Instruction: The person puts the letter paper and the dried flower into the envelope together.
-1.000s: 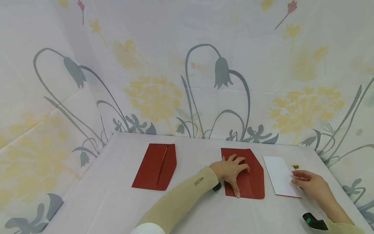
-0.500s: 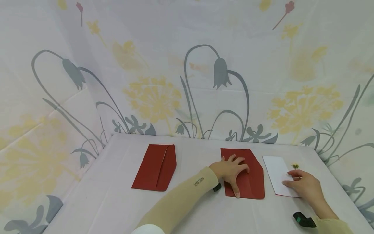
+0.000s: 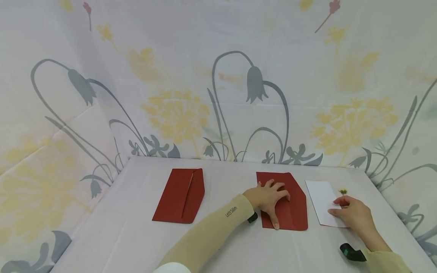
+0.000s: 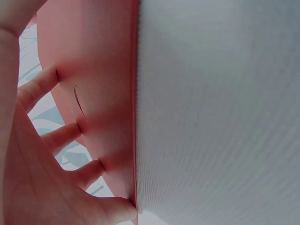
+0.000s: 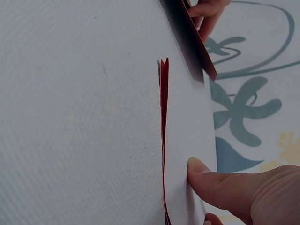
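Observation:
My left hand (image 3: 268,197) rests with fingers spread on a red envelope (image 3: 299,206) right of centre. In the left wrist view, its fingertips press the red paper, and the thumb (image 4: 115,210) reaches the envelope's edge. My right hand (image 3: 358,216) lies over the right edge of a white card (image 3: 322,197). Its thumb and index fingertips are apart on the white face. Close up in the right wrist view, the thumb (image 5: 206,180) stands at this face. Thin red layers (image 5: 164,93) show beneath the white card, fanned slightly at the far end.
A second red envelope (image 3: 168,195) lies at the left, its flap beside a long slanting seam. A small yellow flower (image 3: 343,191) shows just beyond my right hand. Floral cloth (image 3: 218,113) hangs behind the white table (image 3: 129,227) and at its sides.
My right hand has moved left from the white card's right edge onto its face. The left hand stays on the red envelope. The head view has shifted slightly.

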Motion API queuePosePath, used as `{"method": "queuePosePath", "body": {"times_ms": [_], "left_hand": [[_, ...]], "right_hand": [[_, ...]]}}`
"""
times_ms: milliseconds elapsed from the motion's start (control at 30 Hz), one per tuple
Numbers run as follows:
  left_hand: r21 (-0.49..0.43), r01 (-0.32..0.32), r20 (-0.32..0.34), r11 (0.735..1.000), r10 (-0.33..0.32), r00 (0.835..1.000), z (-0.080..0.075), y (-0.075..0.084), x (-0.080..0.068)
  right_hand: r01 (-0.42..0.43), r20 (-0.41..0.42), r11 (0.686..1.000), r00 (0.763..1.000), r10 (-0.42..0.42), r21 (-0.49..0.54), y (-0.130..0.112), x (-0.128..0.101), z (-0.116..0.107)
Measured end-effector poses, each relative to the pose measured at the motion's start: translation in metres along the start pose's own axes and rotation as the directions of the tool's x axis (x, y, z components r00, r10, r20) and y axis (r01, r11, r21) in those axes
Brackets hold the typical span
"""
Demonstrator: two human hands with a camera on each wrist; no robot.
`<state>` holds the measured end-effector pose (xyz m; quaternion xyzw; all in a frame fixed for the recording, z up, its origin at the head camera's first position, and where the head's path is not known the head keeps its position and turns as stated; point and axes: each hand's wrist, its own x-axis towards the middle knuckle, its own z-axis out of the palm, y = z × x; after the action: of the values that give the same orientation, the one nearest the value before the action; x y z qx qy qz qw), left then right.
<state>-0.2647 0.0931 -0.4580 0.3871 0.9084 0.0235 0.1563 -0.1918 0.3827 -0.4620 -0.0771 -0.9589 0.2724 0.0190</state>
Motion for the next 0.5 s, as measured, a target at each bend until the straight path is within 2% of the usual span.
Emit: {"method": "queuePosePath", "body": {"times_ms": [367,500], "left_hand": [[0.005,0.002,0.004,1.000,-0.002,1.000,0.0011,-0.0030,0.0033],[0.001,-0.003,0.003,1.000,0.003,1.000,0.0013,-0.0015,0.0025]], "right_hand": [[0.001,-0.009,1.000,1.000,-0.001,0.013,-0.0036,0.0001,0.0001],[-0.027,-0.009,0.999,1.000,0.027,0.019,-0.0023,0.0006,0.0020]]}}
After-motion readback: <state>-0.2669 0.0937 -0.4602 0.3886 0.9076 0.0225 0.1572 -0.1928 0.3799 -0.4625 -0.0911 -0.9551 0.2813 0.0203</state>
